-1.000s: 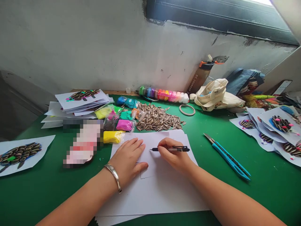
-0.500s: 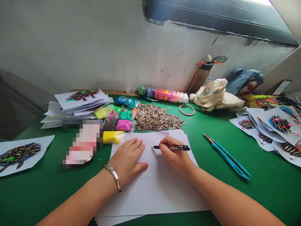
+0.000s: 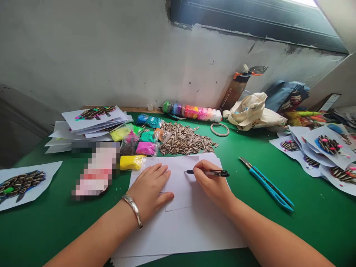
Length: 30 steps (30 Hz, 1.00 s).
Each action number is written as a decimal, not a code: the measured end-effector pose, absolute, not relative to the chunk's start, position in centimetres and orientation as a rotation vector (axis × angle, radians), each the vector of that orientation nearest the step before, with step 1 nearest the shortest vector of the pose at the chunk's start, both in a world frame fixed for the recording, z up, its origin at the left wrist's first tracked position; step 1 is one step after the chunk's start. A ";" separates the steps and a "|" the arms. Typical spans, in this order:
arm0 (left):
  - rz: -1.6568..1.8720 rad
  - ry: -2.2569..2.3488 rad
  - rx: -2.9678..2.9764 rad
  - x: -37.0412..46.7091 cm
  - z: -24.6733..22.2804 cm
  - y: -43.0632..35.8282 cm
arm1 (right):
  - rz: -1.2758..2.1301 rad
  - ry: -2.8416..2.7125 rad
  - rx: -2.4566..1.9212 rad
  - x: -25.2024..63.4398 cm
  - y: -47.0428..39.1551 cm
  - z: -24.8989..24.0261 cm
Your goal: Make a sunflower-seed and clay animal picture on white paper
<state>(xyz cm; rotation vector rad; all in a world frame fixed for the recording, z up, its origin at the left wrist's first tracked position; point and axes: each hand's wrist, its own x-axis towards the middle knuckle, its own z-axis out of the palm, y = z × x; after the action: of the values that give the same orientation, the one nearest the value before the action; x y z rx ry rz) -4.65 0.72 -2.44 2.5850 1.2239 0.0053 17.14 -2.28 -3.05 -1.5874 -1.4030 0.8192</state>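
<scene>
White paper [image 3: 178,235] lies on the green table in front of me, stacked on other sheets, with thin pen lines on it. My left hand [image 3: 151,187] rests flat on its left part, fingers spread, a silver bracelet on the wrist. On the right, my right hand [image 3: 213,181] is closed round a black pen [image 3: 219,173], whose tip points left at the upper middle of the sheet. Just behind the paper are a pile of striped sunflower seeds [image 3: 186,139] and bags of coloured clay, among them a yellow one [image 3: 132,162].
A blue utility knife [image 3: 268,185] lies right of the paper, blade showing. Seed pictures [image 3: 329,144] are stacked at right, more [image 3: 91,118] at back left. Along the wall stand a tape ring [image 3: 219,129], clay tubs [image 3: 194,112], a bottle [image 3: 235,89] and a cloth bag [image 3: 250,111].
My right hand and the pen have shifted slightly to the right over the paper. My left hand stays on the sheet. The whole view has moved a little.
</scene>
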 end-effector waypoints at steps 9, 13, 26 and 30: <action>0.197 1.207 2.642 -5.4 -4.8 0.8 | 0.768 -1.356 -1.609 18.3 -2.1 -3.0; 0.202 1.209 2.635 -5.4 -4.8 0.7 | 0.798 -1.352 -1.604 18.7 -2.1 -2.7; 0.202 1.209 2.602 -5.5 -4.8 0.7 | 0.867 -1.299 -1.598 19.6 -3.1 -3.0; 0.190 1.214 2.606 -5.4 -4.8 0.8 | 0.842 -1.329 -1.582 19.2 -2.8 -3.1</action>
<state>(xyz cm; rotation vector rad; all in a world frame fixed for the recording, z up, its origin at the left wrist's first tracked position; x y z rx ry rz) -5.43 0.77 -4.81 2.6057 1.2136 0.1898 19.20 -2.81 -3.07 -1.5817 -1.3293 0.8419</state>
